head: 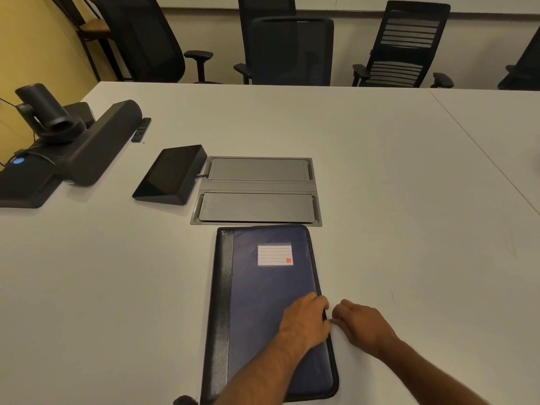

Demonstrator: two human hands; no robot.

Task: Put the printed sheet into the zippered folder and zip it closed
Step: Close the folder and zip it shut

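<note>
Zippered folder (263,302) closed flat on table (380,200); left hand (305,323) palm-down on cover at right edge; right hand (362,325) beside it, fingers pinched at edge, held item unclear; sheet unseen.

The folder (271,311) has a matt navy cover that looks like smooth cloth, a grained black leather-like spine strip and a paper label (275,254) under clear plastic. The worktop (380,176) is smooth matt white. The far hatch (257,190) looks like brushed grey metal; the tablet (172,174) screen is glossy black.
</note>
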